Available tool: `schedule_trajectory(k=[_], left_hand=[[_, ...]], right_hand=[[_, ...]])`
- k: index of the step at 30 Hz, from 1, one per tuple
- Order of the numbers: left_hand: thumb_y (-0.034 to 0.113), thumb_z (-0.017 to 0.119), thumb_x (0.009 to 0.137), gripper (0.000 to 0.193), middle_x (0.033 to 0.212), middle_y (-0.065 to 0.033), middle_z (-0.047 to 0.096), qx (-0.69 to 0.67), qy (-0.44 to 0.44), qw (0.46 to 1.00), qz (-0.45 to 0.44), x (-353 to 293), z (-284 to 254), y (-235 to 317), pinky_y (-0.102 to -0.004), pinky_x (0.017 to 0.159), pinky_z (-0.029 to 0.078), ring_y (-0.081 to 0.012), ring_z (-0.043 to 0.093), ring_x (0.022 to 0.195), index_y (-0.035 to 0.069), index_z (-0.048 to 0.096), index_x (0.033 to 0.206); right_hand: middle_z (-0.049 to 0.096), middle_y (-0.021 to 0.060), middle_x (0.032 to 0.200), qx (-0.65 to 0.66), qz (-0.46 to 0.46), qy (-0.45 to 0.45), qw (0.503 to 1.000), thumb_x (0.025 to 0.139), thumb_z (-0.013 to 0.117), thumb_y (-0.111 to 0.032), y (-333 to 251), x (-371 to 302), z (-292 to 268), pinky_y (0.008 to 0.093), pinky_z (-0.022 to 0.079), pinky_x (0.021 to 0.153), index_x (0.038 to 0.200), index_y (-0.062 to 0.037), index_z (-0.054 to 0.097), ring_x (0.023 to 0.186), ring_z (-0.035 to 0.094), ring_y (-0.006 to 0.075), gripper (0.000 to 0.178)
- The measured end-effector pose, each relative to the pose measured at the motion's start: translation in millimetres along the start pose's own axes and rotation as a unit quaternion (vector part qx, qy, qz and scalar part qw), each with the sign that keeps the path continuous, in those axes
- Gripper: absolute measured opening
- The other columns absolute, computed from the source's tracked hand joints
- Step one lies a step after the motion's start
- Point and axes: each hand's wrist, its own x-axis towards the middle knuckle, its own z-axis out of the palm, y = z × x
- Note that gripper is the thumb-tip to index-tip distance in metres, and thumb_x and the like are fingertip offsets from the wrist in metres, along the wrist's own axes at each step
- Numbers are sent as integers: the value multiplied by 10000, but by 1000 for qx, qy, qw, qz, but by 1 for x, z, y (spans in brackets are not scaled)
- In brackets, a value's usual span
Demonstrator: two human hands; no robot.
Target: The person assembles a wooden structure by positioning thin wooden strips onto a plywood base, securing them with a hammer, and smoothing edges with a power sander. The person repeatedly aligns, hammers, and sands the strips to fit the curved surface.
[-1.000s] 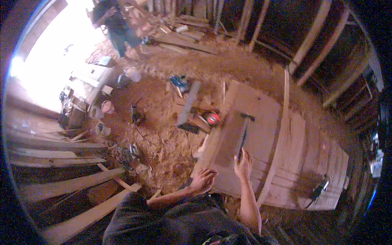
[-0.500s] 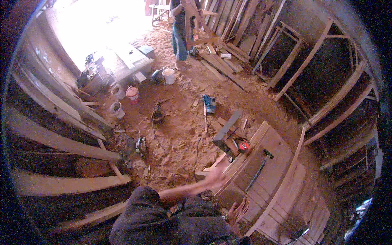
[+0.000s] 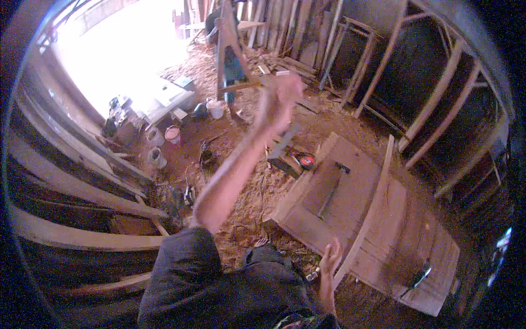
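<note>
The left hand (image 3: 284, 97) is hanging raised and blurred, grip unclear; the right hand (image 3: 330, 259) is hovering spread beside the wooden door panel (image 3: 383, 230).

two hands (image 3: 285, 98) – three buckets (image 3: 172, 134), one hammer (image 3: 332, 186)

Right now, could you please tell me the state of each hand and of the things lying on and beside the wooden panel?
left hand: raised high, blurred, holding nothing visible.
right hand: open, at the panel's near edge.
wooden panel: lying flat on the sawdust floor.
hammer: lying on the panel, untouched.
loose slat: lying across the panel.
red tape measure: on the floor beside the panel.
</note>
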Motion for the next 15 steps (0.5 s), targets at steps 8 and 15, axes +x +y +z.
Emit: schedule_trajectory(k=[8, 15], left_hand=[[224, 731, 865, 797, 1575, -242, 420, 213, -476, 829, -200, -426, 170, -81, -495, 1180, 396, -398, 427, 1449, 120, 378, 1571], [617, 673, 878, 1004, 1677, -248, 205, 298, -604, 736, 69, -498, 197, -54, -556, 1275, 126, -464, 136, 1557, 93, 256, 1627]], right_hand=[[654, 177, 1326, -100, -49, 269, 957, 1037, 623, -294, 81, -19, -188, 411, 472, 1078, 1270, 74, 647, 1209, 624, 297, 436], [687, 110, 1188, -137, -50, 442, 885, 1034, 650, -296, 94, -24, -313, 333, 501, 999, 1238, 0, 644, 1091, 646, 215, 360]])
